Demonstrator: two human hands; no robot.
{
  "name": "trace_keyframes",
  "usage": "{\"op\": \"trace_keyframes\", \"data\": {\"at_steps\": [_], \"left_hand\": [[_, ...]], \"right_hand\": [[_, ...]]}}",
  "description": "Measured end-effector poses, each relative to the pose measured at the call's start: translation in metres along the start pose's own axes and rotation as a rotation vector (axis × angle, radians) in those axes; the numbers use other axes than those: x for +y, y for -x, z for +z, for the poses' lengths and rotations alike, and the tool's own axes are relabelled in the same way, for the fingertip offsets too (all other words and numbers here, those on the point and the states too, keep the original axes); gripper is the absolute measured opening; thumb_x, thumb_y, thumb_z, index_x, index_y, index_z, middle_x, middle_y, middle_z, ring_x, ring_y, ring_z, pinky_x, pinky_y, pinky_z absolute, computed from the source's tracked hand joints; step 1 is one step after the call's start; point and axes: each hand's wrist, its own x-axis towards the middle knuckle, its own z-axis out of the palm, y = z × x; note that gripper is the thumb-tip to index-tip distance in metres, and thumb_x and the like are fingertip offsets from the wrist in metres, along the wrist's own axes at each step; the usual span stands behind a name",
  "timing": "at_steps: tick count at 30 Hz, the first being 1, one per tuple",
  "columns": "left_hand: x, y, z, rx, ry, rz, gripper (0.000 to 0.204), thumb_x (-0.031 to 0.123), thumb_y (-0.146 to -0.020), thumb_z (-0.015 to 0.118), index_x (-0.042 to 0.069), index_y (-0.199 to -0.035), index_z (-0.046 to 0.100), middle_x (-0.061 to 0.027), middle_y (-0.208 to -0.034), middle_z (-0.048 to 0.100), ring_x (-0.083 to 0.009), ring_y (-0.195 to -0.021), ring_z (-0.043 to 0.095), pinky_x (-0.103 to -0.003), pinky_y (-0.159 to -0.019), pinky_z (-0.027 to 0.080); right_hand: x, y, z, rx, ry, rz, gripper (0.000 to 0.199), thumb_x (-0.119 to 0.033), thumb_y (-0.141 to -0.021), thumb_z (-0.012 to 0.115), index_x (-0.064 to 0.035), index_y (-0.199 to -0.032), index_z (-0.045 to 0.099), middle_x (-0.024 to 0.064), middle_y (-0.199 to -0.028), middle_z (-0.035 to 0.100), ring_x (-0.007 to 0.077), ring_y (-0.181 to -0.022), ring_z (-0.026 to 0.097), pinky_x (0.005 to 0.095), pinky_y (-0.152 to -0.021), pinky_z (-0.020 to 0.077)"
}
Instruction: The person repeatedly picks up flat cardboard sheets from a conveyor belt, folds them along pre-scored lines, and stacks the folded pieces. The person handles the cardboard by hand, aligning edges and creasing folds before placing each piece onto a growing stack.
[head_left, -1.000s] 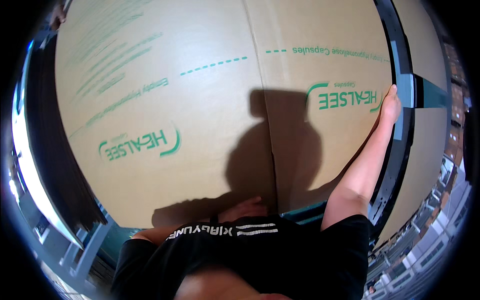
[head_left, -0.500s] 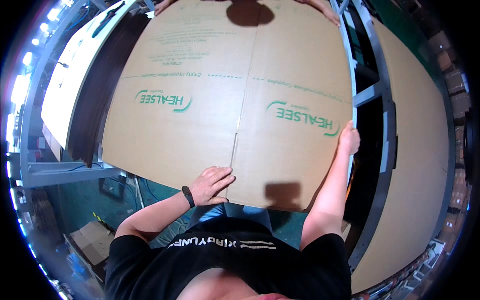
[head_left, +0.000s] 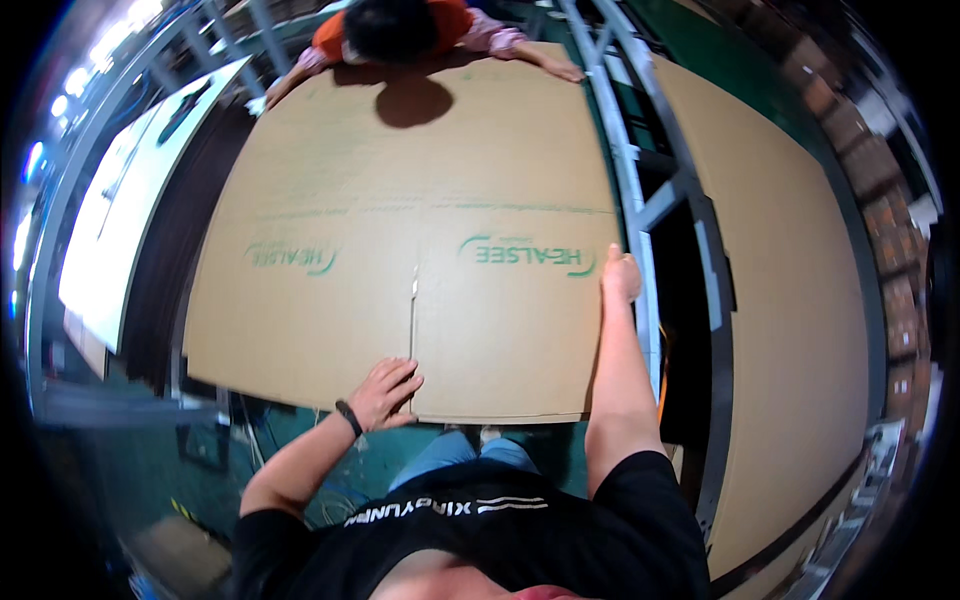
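A large brown cardboard sheet [head_left: 300, 345] with green print lies flat before me, a slot running in from its near edge. My left hand [head_left: 386, 393], a black band at its wrist, rests on top by that edge, beside the slot. Its fingers are stretched out on the board. My right hand [head_left: 621, 275] is closed around the sheet's right edge, fingers partly hidden. Across from me a co-worker in orange bends over the far edge, one hand [head_left: 277, 92] at the far left corner and the other hand [head_left: 562, 70] at the far right.
A grey metal frame [head_left: 645, 290] runs along the right, with another large cardboard sheet [head_left: 790, 300] beyond it. On the left stand a dark stack [head_left: 165, 260] and a white panel [head_left: 120, 200]. Stacked cartons [head_left: 890, 230] line the far right. Cables lie on the green floor.
My view has shifted, so the sheet and my hands appear farther left and the co-worker's head and arms now show. Both my hands keep nearly the same places on the cardboard.
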Motion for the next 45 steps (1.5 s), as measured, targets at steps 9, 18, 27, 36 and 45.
{"op": "trace_keyframes", "data": {"at_steps": [9,18,27,36,45], "left_hand": [[0.001,-0.006,0.006,-0.055,-0.081,0.035,0.069,0.043,-0.075,0.071,0.006,-0.129,0.05,-0.023,-0.139,0.041,-0.0431,-0.124,0.042,-0.057,-0.106,0.033],[0.003,0.003,0.015,-0.147,-0.204,-0.005,0.084,0.037,-0.065,0.079,0.003,-0.132,0.043,-0.0259,-0.143,0.036,-0.0458,-0.131,0.035,-0.057,-0.109,0.029],[0.045,-0.01,0.005,-0.366,-0.344,-0.491,0.078,0.017,-0.069,0.078,0.002,-0.135,0.039,-0.0233,-0.145,0.034,-0.0405,-0.136,0.032,-0.045,-0.111,0.033],[0.124,-0.118,0.067,-0.203,-0.274,-1.337,0.065,-0.005,-0.074,0.045,-0.009,-0.138,0.034,-0.03,-0.142,0.034,-0.0404,-0.133,0.035,-0.038,-0.113,0.029],[0.062,-0.039,0.105,-0.173,-0.433,-1.316,0.066,0.003,-0.073,0.056,-0.006,-0.136,0.037,-0.0287,-0.14,0.038,-0.0414,-0.129,0.039,-0.04,-0.11,0.033]], "right_hand": [[0.003,0.011,-0.008,0.077,0.012,-0.003,0.049,-0.05,-0.092,0.046,-0.0036,-0.104,0.059,0.0199,-0.095,0.068,0.0376,-0.09,0.066,0.0498,-0.078,0.0505],[0.015,0.009,-0.004,-0.07,-0.101,-0.104,0.044,-0.039,-0.09,0.055,-0.0007,-0.11,0.054,0.0211,-0.109,0.062,0.0353,-0.101,0.062,0.0476,-0.082,0.0501],[0.105,-0.056,0.003,-0.505,-1.121,-0.286,0.046,-0.011,-0.085,0.067,0.002,-0.126,0.052,0.0098,-0.101,0.063,0.0148,-0.091,0.061,0.0298,-0.081,0.0497],[0.244,-0.366,-0.045,0.086,-0.781,-0.159,0.072,-0.02,-0.08,0.065,0.0069,-0.139,0.034,0.029,-0.14,0.038,0.0384,-0.132,0.035,0.043,-0.111,0.0264],[0.302,-0.382,-0.119,0.047,-0.684,-0.05,0.054,-0.015,-0.078,0.068,-0.0006,-0.128,0.052,0.0207,-0.128,0.054,0.0362,-0.12,0.05,0.0415,-0.099,0.042]]}}
